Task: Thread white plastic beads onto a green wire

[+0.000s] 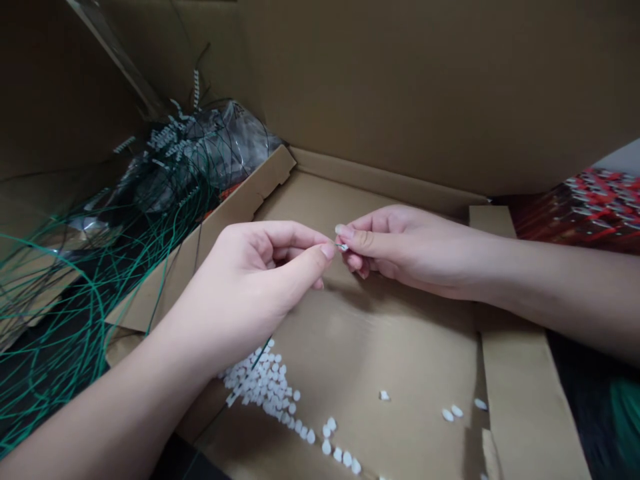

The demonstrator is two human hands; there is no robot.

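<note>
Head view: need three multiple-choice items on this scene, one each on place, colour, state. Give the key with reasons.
1. Where is the main heap of small white pieces?
A. Inside the clear plastic bag
B. On the cardboard tray, by the left hand
C. On the red packaging

2. What colour is most of the wire tangle at the left?
A. Green
B. Red
C. White

3. What is the right hand doing?
A. Lying flat on the cardboard
B. Gripping the wire tangle
C. Pinching a tiny piece between thumb and forefinger

Answers:
1. B, the heap sits directly on the cardboard.
2. A, green strands loop across the left side.
3. C, its fingertips close on the piece, near the left hand's fingertips.
</note>
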